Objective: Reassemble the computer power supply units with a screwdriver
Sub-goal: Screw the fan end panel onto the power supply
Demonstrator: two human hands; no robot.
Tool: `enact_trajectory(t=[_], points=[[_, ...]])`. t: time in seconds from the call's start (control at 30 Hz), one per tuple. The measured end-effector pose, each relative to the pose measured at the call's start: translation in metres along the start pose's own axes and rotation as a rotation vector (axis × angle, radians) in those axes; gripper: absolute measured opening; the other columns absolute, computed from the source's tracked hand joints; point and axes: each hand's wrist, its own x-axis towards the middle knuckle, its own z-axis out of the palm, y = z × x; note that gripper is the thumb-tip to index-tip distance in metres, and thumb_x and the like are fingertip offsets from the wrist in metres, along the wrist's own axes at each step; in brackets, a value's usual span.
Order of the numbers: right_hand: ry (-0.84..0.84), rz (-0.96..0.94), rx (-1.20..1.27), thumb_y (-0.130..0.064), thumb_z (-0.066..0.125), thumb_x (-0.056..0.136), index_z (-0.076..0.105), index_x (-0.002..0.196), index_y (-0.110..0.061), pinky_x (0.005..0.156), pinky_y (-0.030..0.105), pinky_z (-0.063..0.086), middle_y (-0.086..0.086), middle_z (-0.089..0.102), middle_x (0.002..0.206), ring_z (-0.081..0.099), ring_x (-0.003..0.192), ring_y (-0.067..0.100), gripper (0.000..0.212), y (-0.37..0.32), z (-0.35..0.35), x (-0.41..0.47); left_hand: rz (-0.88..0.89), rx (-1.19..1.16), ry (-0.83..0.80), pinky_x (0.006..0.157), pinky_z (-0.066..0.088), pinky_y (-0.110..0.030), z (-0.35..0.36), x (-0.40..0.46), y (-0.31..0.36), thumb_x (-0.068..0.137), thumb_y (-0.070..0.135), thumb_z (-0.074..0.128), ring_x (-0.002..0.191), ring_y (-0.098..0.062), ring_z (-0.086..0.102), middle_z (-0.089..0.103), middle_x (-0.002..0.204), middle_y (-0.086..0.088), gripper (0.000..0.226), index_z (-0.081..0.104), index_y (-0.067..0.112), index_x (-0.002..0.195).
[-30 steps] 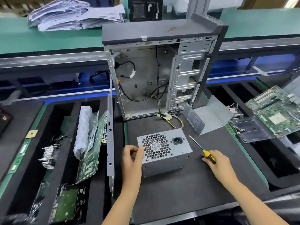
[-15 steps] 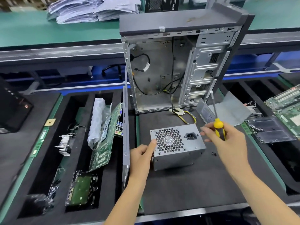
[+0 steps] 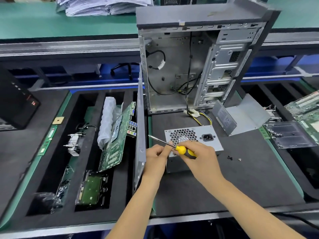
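The grey power supply unit [image 3: 206,135] lies on the black mat with its fan grille and power socket facing up. In front of it, my right hand [image 3: 202,156] grips the yellow-and-black handle of the screwdriver [image 3: 183,150]. The shaft points up and to the left, its tip in the air left of the unit. My left hand [image 3: 156,158] is curled, and its thumb and fingertips pinch the shaft close to the handle. Both hands hide the unit's front left corner. Two loose screws [image 3: 230,158] lie on the mat to the right.
An open computer case [image 3: 198,66] stands behind the unit, with cables trailing out. A bent metal cover [image 3: 241,116] lies at its right, and a side panel [image 3: 140,135] stands on edge at the left. Foam trays on the left hold a motherboard [image 3: 117,138], a heatsink [image 3: 74,144] and a drive [image 3: 91,188].
My right hand lifted the screwdriver off the mat and swung it left over the unit. My left hand left the unit's side and took hold of the shaft.
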Motion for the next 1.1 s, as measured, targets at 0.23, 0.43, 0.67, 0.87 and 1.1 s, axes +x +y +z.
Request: enact_trajectory(t=[0.23,0.43,0.67,0.87,1.1], points=[[0.020,-0.174,-0.053,-0.013,0.071,0.076,0.074,0.085,-0.015,0.054,0.034,0.052,0.000,0.068,0.071,0.061,0.062,0.021,0.009,-0.002,-0.002,-0.002,-0.147,-0.102,-0.055,0.058,0.037,0.004,-0.003,-0.005,-0.001,0.093,0.027,0.065,0.064,0.011,0.058,0.065,0.076,0.008,0.023,0.071,0.014,0.074],[0.036,-0.257,-0.175,-0.011,0.072,0.075,0.075,0.081,-0.017,0.046,0.030,0.047,-0.004,0.064,0.062,0.055,0.054,0.016,0.009,-0.004,-0.004,-0.003,-0.266,-0.044,-0.050,0.072,0.044,-0.021,-0.006,-0.005,0.003,0.085,0.017,0.069,0.086,-0.017,0.061,0.067,0.067,0.009,0.020,0.067,0.021,0.065],[-0.047,0.013,-0.036,-0.018,0.078,0.077,0.071,0.082,-0.021,0.057,0.031,0.049,-0.010,0.064,0.065,0.054,0.059,0.013,0.010,-0.009,-0.008,0.002,-0.101,-0.142,-0.243,0.105,0.038,-0.037,-0.013,-0.015,-0.002,0.081,0.033,0.064,0.097,-0.014,0.063,0.073,0.085,0.004,0.016,0.077,0.024,0.076],[-0.010,-0.125,-0.245,-0.013,0.083,0.068,0.070,0.078,-0.026,0.041,0.026,0.043,-0.007,0.054,0.051,0.047,0.046,0.013,0.020,-0.016,-0.007,0.001,-0.124,-0.147,-0.247,0.093,0.044,-0.030,-0.016,-0.010,-0.006,0.088,0.018,0.066,0.091,-0.011,0.064,0.072,0.081,0.006,0.017,0.076,0.021,0.074],[-0.052,-0.154,-0.380,-0.010,0.092,0.044,0.066,0.102,-0.029,0.041,0.017,0.034,-0.012,0.055,0.049,0.049,0.040,0.008,0.066,-0.010,-0.010,-0.014,-0.117,-0.120,-0.323,0.083,0.036,-0.028,-0.017,-0.007,-0.004,0.079,0.036,0.077,0.080,-0.013,0.054,0.056,0.073,-0.002,0.030,0.057,0.021,0.062]])
